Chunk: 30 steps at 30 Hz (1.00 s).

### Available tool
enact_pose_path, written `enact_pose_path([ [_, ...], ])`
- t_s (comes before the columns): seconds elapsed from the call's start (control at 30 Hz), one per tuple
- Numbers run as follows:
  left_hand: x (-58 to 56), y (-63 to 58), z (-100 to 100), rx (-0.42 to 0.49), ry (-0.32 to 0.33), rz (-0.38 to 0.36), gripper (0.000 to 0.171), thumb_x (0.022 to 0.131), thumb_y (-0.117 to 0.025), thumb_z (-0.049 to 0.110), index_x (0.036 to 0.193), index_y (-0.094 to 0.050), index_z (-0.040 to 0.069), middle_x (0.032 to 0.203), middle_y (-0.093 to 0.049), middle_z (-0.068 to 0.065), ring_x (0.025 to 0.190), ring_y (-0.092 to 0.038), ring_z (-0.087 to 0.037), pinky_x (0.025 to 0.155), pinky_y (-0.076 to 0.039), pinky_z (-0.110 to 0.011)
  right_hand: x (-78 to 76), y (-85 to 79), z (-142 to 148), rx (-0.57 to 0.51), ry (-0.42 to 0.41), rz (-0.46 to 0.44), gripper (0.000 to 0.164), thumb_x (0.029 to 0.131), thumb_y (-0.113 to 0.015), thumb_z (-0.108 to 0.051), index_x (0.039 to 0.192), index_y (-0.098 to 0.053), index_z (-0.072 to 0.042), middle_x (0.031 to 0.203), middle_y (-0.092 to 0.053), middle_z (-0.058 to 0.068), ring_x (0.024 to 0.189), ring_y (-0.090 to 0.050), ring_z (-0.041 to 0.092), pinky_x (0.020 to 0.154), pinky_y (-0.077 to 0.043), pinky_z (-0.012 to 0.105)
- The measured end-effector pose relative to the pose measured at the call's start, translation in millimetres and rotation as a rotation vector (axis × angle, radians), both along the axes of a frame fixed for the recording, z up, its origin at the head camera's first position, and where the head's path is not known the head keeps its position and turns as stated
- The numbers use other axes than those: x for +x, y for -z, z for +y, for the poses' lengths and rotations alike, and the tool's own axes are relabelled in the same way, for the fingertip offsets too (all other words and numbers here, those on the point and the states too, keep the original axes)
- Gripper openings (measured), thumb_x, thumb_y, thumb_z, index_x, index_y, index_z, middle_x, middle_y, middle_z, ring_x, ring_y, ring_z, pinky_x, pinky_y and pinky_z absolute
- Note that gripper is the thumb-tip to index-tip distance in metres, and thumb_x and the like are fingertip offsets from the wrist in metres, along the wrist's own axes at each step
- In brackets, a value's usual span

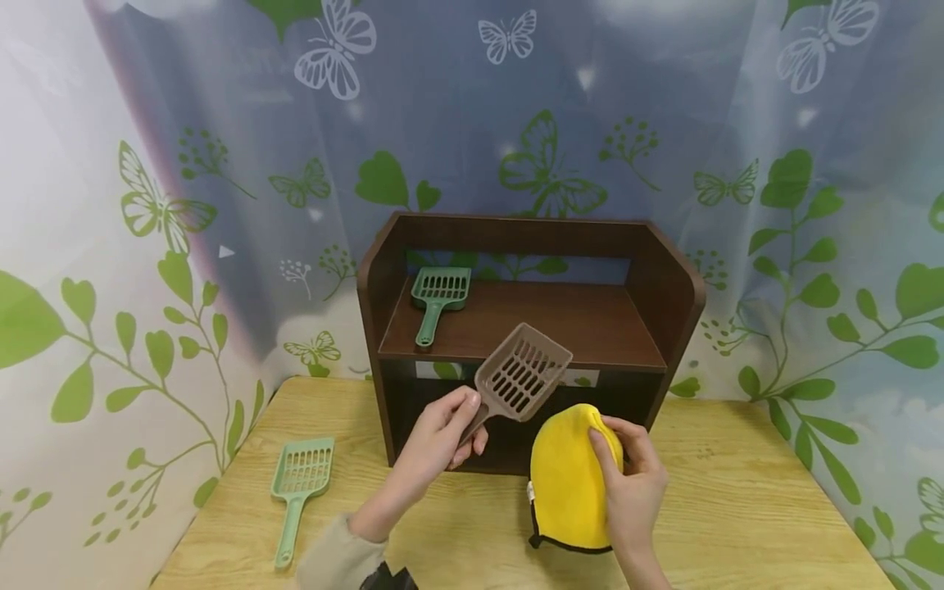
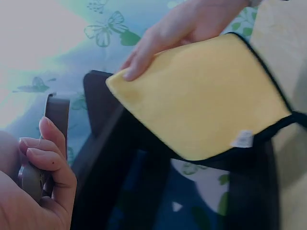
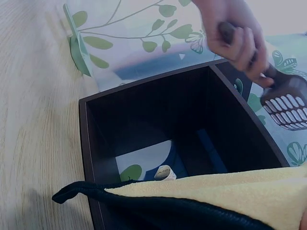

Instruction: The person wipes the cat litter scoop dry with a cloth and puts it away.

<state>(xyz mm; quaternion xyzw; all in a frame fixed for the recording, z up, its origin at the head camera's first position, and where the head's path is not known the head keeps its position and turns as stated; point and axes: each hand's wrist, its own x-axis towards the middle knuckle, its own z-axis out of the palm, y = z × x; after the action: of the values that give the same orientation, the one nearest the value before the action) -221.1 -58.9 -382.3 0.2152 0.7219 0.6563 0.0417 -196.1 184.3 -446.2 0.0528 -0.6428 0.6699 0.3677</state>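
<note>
My left hand (image 1: 435, 438) grips a brown litter scoop (image 1: 522, 370) by its handle, with the slotted head tilted up and to the right in front of the shelf. In the right wrist view its fingers are wrapped round that handle. My right hand (image 1: 636, 483) pinches the upper edge of a yellow cloth (image 1: 568, 483) between thumb and fingers. Black trim runs along the cloth's edge, with a small white tag (image 2: 242, 139) and a black loop at one corner. The cloth hangs just right of the scoop, over the table.
A dark brown two-level shelf (image 1: 531, 315) stands at the back of the wooden table (image 1: 737, 492). On its upper board lies a green litter scoop (image 1: 435, 310), handle forward. A light green litter scoop (image 1: 293, 504) lies on the table at left. Butterfly-patterned curtains (image 1: 457, 98) surround the table.
</note>
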Motion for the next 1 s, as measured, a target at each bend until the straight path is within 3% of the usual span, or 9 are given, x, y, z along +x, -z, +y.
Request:
enact_pose_path([
  [0.27,-30.8,-37.8,13.4,0.053,-0.042,0.008,0.028,0.112,-0.037,0.022,0.111,-0.056,0.002,0.082,-0.060,-0.006,0.053,-0.039,-0.012,0.052,-0.037,-0.021,0.1,-0.4,0.1,-0.011,-0.028,-0.015,0.021,0.092,-0.070,0.005,0.112,-0.066,0.009,0.100,-0.074,-0.001,0.083,-0.070,0.010,0.069,-0.059,0.022],
  [0.47,-56.5,-57.1,29.4,0.007,-0.048,-0.062,0.030,0.113,-0.035,0.020,0.127,-0.054,0.001,0.100,-0.067,-0.010,0.065,-0.054,-0.013,0.064,-0.050,-0.024,-0.4,0.8,1.0,0.028,-0.024,-0.020,0.020,0.093,-0.070,0.003,0.113,-0.067,0.008,0.100,-0.073,0.000,0.082,-0.071,0.010,0.068,-0.059,0.022],
  [0.63,-77.9,-68.6,39.5,-0.017,-0.051,-0.138,0.033,0.112,-0.034,0.016,0.135,-0.051,-0.003,0.115,-0.067,-0.018,0.077,-0.066,-0.013,0.080,-0.059,-0.032,-1.5,0.3,1.0,0.045,-0.025,-0.030,0.020,0.094,-0.071,0.000,0.113,-0.067,0.005,0.101,-0.073,0.000,0.083,-0.071,0.011,0.069,-0.059,0.023],
  [0.87,-99.5,-78.6,50.4,-0.044,0.027,-0.296,0.041,0.112,-0.034,0.013,0.147,-0.040,-0.008,0.123,-0.064,-0.023,0.097,-0.070,-0.023,0.095,-0.055,-0.037,-0.5,0.1,2.6,0.065,-0.012,-0.042,0.020,0.094,-0.071,0.000,0.113,-0.068,0.004,0.101,-0.072,0.000,0.083,-0.071,0.011,0.068,-0.059,0.023],
  [1.0,-107.3,-80.2,53.8,-0.040,0.023,-0.318,0.042,0.112,-0.034,0.013,0.148,-0.041,-0.008,0.125,-0.063,-0.024,0.109,-0.068,-0.029,0.097,-0.054,-0.037,-0.2,1.0,4.0,0.066,-0.011,-0.045,0.020,0.094,-0.071,0.000,0.113,-0.068,0.004,0.102,-0.072,0.002,0.085,-0.070,0.011,0.070,-0.059,0.022],
])
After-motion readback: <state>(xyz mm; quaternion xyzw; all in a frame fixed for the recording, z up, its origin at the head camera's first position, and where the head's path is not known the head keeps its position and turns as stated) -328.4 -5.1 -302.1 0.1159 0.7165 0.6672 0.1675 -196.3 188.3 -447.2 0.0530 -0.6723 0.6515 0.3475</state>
